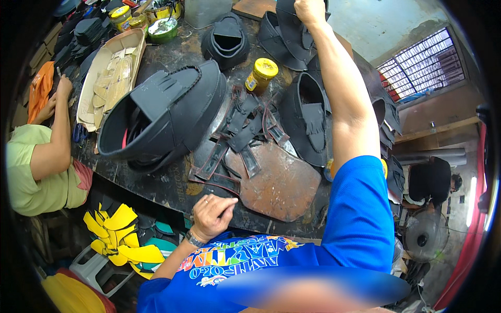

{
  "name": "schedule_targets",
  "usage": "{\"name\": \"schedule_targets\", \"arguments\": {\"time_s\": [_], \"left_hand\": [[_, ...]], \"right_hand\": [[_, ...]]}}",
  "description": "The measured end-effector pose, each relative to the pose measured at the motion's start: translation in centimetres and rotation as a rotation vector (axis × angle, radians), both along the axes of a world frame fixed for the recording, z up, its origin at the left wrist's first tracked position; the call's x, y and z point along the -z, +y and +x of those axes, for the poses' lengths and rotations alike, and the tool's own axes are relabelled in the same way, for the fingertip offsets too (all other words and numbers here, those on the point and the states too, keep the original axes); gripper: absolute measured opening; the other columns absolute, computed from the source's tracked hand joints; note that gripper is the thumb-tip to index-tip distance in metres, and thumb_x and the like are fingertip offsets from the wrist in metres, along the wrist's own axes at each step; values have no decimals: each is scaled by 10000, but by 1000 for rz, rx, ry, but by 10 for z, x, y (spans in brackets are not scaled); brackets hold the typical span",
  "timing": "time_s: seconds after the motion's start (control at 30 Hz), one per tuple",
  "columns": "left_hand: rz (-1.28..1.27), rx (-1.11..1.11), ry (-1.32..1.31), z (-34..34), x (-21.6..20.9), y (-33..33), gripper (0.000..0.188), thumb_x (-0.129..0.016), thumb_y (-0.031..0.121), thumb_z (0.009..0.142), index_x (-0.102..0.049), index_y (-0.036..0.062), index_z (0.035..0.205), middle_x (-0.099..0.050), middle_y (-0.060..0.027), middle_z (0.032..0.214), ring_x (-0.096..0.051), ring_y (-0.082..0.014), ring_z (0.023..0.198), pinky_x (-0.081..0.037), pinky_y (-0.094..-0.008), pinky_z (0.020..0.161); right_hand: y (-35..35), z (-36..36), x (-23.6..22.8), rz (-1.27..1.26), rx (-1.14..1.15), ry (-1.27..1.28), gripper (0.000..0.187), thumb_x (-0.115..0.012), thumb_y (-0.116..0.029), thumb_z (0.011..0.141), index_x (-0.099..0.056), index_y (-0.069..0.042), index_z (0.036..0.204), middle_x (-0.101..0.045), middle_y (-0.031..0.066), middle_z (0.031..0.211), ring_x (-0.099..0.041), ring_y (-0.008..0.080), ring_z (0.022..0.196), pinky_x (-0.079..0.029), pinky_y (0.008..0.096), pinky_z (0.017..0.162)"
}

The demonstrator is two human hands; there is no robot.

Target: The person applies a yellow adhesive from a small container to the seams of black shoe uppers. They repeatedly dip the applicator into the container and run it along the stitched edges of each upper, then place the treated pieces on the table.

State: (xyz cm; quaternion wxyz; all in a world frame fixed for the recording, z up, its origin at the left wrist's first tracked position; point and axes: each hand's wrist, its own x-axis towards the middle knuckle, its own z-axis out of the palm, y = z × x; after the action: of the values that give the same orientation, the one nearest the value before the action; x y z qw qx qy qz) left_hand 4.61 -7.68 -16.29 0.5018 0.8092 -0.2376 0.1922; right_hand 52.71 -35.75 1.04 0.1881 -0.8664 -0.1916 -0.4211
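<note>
My right arm stretches to the far edge of the table, where my right hand [311, 12] is closed on a black shoe upper [292, 26] at the top of the view; its fingertips are partly cut off. My left hand [213, 214] is at the table's near edge, its fingers curled in, with nothing showing in them. Just beyond it lie black straps with reddish edges [222, 180], partly on a worn brown board [276, 180]. More black uppers surround them: a large stitched one [172, 109], one standing at the back [226, 44] and a tasselled one [308, 120].
A yellow-lidded jar [262, 75] stands behind the straps. At left are a cardboard tray [83, 112] of tan pieces, an open green tub [163, 30] and a co-worker in a light green shirt [42, 167]. Yellow cut pieces [117, 235] lie on a white stool [96, 271].
</note>
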Motion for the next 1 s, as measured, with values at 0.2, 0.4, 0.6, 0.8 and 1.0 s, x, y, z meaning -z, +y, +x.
{"name": "schedule_targets", "arguments": {"time_s": [0.2, 0.4, 0.6, 0.8, 1.0], "left_hand": [[2, 51, 6, 3, 1, 3, 217, -751, -5, 750, -725, 82, 947, -702, -46, 786, -645, -218, 642, -459, -332, 583], [0, 60, 15, 3, 2, 2, 244, -768, 1, 735, -735, 88, 960, -704, -35, 771, -638, -209, 634, -455, -328, 576], [7, 97, 21, 3, 3, 3, 277, -771, 3, 707, -738, 101, 964, -699, -25, 772, -631, -203, 644, -462, -324, 585], [33, 96, -25, 3, 6, 3, 299, -766, 58, 774, -718, 97, 1067, -689, -28, 783, -634, -183, 671, -475, -310, 595], [2, 53, -5, 0, 4, 3, 249, -753, 47, 786, -731, 98, 1030, -697, -28, 795, -627, -194, 673, -468, -318, 605]], "right_hand": [[-6, 59, 46, 23, 259, 278, 786, -544, -52, 801, -332, -102, 1556, -652, 337, 1094, -656, 460, 984, -513, 510, 890], [9, 28, 80, -174, 351, 46, 870, -550, -31, 813, -187, -73, 1602, -623, 320, 1246, -633, 458, 1107, -463, 517, 1003], [72, -64, 36, 146, -345, 695, 728, -587, -26, 797, -384, -100, 1492, -709, 199, 1005, -674, 435, 938, -531, 493, 842], [136, -131, 77, -564, -211, 515, 911, -710, -33, 809, -299, -328, 1565, -706, 185, 925, -696, 379, 878, -568, 469, 812], [144, -113, 81, -458, -188, 477, 713, -688, -75, 846, -440, -222, 1499, -711, 172, 936, -680, 323, 937, -524, 411, 809]]}}
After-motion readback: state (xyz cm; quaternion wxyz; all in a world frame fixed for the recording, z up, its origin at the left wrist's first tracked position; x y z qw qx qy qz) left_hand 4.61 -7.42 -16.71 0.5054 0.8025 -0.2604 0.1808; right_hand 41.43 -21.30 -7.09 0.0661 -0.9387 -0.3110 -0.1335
